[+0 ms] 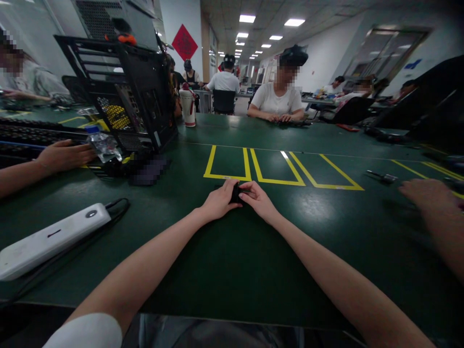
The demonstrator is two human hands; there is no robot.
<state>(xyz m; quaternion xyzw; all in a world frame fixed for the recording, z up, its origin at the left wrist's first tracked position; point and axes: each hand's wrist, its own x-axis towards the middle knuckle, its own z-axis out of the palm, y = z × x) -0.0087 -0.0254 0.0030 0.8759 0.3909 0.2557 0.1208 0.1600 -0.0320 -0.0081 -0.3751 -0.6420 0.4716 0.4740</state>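
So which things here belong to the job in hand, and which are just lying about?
In hand:
small black object, mostly hidden, between left hand and right hand

Probably just lying about:
long white plastic box
clear plastic bottle with blue cap
tall white-and-red cup
black slatted metal case

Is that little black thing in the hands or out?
In: the left hand grips the small black object, and the right hand is at its edge.
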